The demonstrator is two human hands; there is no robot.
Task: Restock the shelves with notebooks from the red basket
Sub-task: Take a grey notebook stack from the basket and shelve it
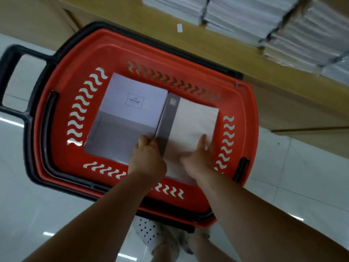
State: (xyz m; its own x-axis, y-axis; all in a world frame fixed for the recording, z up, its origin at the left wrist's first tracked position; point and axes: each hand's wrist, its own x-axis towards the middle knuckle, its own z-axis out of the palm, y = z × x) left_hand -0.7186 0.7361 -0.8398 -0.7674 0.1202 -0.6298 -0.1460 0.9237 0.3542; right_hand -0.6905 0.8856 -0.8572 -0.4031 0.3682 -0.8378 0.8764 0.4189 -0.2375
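Note:
The red basket [62,91] stands on the floor in front of a low wooden shelf [170,36]. Inside it lie two stacks of notebooks: a lilac stack [130,110] on the left and a pale pink stack with a grey spine [192,123] on the right. My left hand [148,157] grips the pink stack's near left edge by the spine, fingers curled down between the stacks. My right hand [198,157] rests on the pink cover near its right edge, thumb on top; its fingers reach toward the right side, partly hidden.
Stacks of wrapped white notebooks [264,21] fill the shelf at the top right. The basket's black handle [13,80] sticks out to the left. The floor is glossy white tile [292,176]. My feet [160,241] show below the basket.

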